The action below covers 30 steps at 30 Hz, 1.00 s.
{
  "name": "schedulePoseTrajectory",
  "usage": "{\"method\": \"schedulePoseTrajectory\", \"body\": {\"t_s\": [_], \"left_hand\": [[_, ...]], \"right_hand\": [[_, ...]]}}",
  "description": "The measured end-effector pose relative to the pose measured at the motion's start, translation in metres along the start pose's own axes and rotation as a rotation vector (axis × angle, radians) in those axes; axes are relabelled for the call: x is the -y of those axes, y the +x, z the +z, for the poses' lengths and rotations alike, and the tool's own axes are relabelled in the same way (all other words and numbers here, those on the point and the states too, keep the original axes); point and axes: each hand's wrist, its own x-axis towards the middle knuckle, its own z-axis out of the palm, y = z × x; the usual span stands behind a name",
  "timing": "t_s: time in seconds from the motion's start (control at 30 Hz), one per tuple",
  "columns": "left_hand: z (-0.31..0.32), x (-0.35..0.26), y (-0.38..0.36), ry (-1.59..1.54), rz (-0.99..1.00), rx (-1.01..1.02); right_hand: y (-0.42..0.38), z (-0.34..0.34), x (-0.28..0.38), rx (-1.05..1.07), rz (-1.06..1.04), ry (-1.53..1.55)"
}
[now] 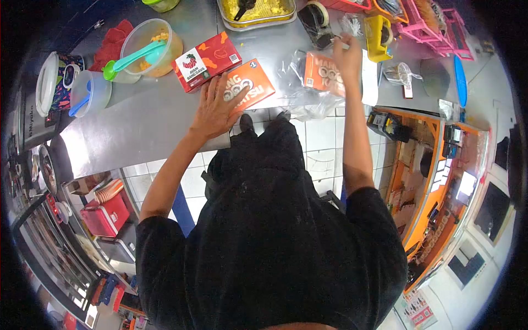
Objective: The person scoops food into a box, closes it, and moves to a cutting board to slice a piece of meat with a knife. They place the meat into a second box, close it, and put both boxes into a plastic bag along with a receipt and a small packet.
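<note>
My left hand (pixel 214 107) lies with fingers spread on an orange printed food box (pixel 258 82). A red food box (pixel 206 61) sits against it on the far left side. My right hand (pixel 347 55) is raised over a second orange box (pixel 315 71), which has clear plastic bag film (pixel 316 107) around it. The fingers of that hand are bent together, and what they pinch, if anything, is too small to make out. Just beyond them is a black tape dispenser (pixel 318 30); a yellow tape dispenser (pixel 378 38) stands to the right.
Tubs with spoons, including a clear tub of yellow food (pixel 176 47), stand at the left of the steel counter (pixel 132 121). A metal tray (pixel 258 23) is at the back. Pink baskets (pixel 432 30) and a blue-handled utensil (pixel 460 81) are on the right.
</note>
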Motion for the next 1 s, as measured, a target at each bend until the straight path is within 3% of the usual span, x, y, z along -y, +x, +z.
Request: {"method": "schedulePoseTrajectory", "body": {"t_s": [0.1,0.3,0.53,0.67,0.87,1.0], "left_hand": [[-0.002,0.0,0.0,0.003,-0.001,0.012],[-0.002,-0.001,0.0,-0.037,-0.031,0.029],[-0.002,-0.004,0.002,-0.05,-0.042,-0.019],[0.003,-0.012,0.002,-0.037,-0.097,-0.054],[0.009,-0.025,0.004,-0.031,-0.167,-0.068],[0.01,-0.032,0.006,-0.077,-0.208,-0.119]], "right_hand": [[0.044,0.008,-0.038,0.445,0.788,0.637],[0.067,0.024,-0.075,0.726,0.784,0.727],[0.029,-0.003,-0.074,0.515,0.881,1.151],[0.022,-0.001,-0.071,0.536,0.752,0.815],[0.023,0.021,-0.113,0.534,0.623,0.75],[0.026,0.003,-0.09,0.441,0.278,0.132]]}}
